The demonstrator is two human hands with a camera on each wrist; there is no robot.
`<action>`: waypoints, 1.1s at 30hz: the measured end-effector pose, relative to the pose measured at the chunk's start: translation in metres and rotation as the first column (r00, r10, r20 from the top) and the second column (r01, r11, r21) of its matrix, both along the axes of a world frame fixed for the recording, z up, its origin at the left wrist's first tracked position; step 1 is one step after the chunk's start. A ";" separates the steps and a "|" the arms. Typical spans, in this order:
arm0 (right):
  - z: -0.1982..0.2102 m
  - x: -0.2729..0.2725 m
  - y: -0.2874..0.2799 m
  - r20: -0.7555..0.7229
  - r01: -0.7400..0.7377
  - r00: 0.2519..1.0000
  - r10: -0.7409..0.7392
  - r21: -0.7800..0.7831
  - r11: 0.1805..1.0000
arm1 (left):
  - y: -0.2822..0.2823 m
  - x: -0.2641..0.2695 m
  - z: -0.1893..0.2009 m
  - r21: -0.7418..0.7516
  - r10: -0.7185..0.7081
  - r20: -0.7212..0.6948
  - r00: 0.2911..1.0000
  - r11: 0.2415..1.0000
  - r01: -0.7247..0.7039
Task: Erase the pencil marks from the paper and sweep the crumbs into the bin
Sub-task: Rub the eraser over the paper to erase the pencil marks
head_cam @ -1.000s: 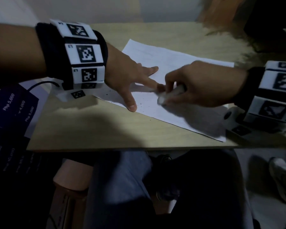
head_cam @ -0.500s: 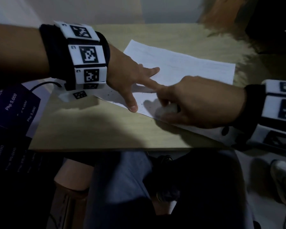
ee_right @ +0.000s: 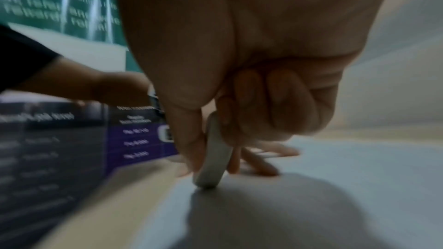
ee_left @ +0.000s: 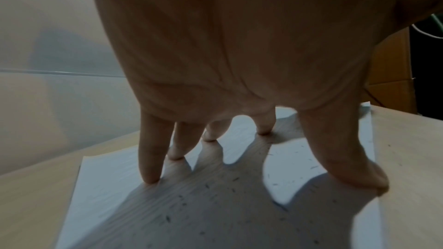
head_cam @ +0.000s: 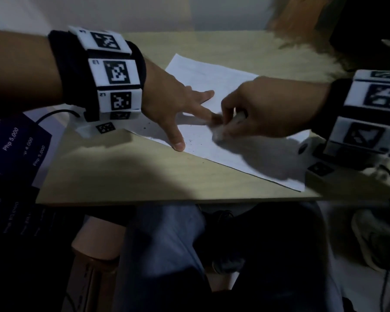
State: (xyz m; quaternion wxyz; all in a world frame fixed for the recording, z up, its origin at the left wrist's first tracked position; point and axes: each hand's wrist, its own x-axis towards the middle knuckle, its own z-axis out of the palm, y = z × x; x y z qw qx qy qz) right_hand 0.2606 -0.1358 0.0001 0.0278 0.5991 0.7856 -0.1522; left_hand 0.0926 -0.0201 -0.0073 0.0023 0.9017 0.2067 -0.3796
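Note:
A white sheet of paper (head_cam: 212,73) lies at an angle on the light wooden table (head_cam: 122,172). My left hand (head_cam: 185,113) is spread flat on it, fingertips (ee_left: 149,177) and thumb pressing the paper (ee_left: 107,186) down. My right hand (head_cam: 252,113) pinches a white eraser (head_cam: 221,134) between thumb and fingers, its tip touching the sheet right beside my left index finger. In the right wrist view the eraser (ee_right: 213,156) stands on end on the paper (ee_right: 335,177). Dark eraser crumbs (head_cam: 191,140) are scattered near my left thumb, and crumbs (ee_left: 208,185) lie under the left palm. No bin is in view.
A dark purple printed sheet (head_cam: 11,145) with price figures hangs off the table's left side. The table's near edge (head_cam: 167,200) runs just above my knees. A brown box (ee_left: 390,67) stands beyond the paper's far side. A shoe (head_cam: 374,239) lies on the floor at right.
My right hand has rubbed the eraser back and forth: down towards the paper's near edge half a second ago, now back up beside my left index finger. The left hand has stayed put.

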 end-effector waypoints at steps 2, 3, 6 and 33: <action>-0.005 0.000 0.001 0.032 -0.014 0.999 0.011 0.082 0.997 | -0.001 0.000 0.000 -0.002 -0.012 0.002 1.000 1.000 0.012; -0.009 -0.005 -0.004 0.044 -0.057 0.998 0.053 0.108 0.992 | -0.002 0.001 0.000 -0.005 -0.012 -0.001 1.000 1.000 0.012; -0.007 -0.019 -0.015 -0.007 -0.142 0.990 0.143 0.029 0.989 | -0.004 0.000 0.002 -0.026 0.008 -0.009 1.000 1.000 -0.009; -0.007 -0.012 -0.023 0.125 -0.075 0.990 0.059 0.124 0.989 | -0.005 0.001 0.002 0.007 0.020 -0.026 0.999 1.000 -0.020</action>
